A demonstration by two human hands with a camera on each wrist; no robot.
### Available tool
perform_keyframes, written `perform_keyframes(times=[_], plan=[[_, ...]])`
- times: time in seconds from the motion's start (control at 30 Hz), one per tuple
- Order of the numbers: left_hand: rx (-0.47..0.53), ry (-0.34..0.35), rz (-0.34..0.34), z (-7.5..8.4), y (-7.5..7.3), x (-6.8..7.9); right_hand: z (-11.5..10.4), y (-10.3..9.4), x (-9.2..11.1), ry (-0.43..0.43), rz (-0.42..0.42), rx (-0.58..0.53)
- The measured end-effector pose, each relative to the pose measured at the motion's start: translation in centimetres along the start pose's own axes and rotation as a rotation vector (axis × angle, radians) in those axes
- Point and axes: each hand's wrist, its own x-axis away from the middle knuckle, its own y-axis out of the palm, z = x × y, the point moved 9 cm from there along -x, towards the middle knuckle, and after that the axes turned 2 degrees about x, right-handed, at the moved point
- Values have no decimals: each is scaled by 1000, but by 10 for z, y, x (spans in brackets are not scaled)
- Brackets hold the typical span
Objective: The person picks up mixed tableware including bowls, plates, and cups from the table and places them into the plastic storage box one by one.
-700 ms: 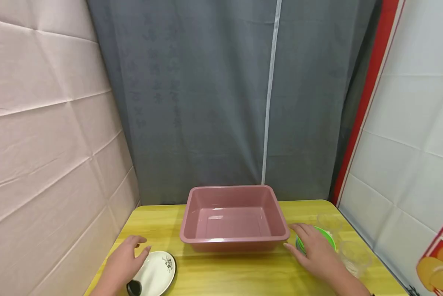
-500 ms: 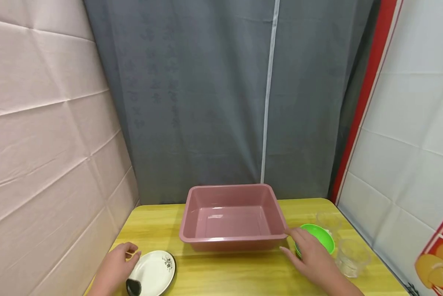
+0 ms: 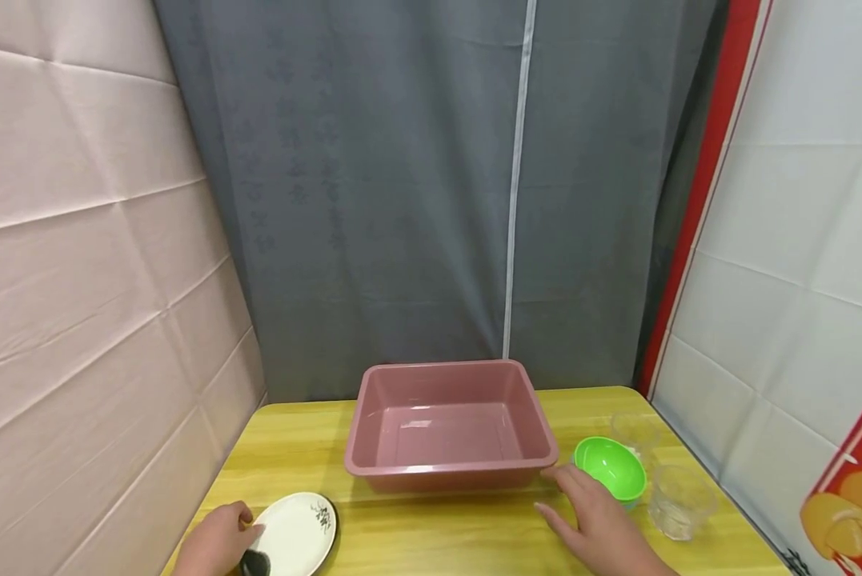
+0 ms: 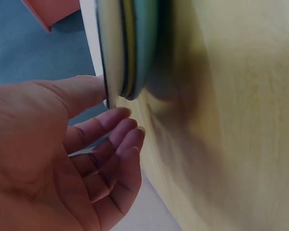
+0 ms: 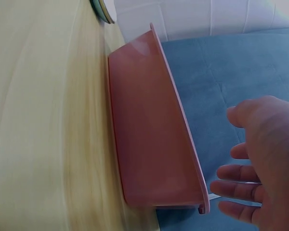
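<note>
Left grip [image 4: 43, 149] bare, nails [image 4: 129, 111] seemingly rounded; right grip [image 3: 595, 522] also bare.

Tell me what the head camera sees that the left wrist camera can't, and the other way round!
Only the head view shows the green bowl, two clear cups, the right hand and the dark print on the white plate.

Only the left wrist view shows yellow and green layers under that plate.

Both show the left hand, the plate's edge, table, curtain and pink tub, though the wrist view catches only its corner.
</note>
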Motion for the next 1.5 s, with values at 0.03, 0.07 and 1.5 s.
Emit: perform_keyframes(times=[0.03,0.07,1.5], plan=[[3,0,-3,-1,1,-1,1,1,0,8,-11,-1],[6,4,-1,-1,2,-1,2,2,0,23,-27,-2],[621,-72,63,42,-51,23,2,35,1,184,-243,-445]])
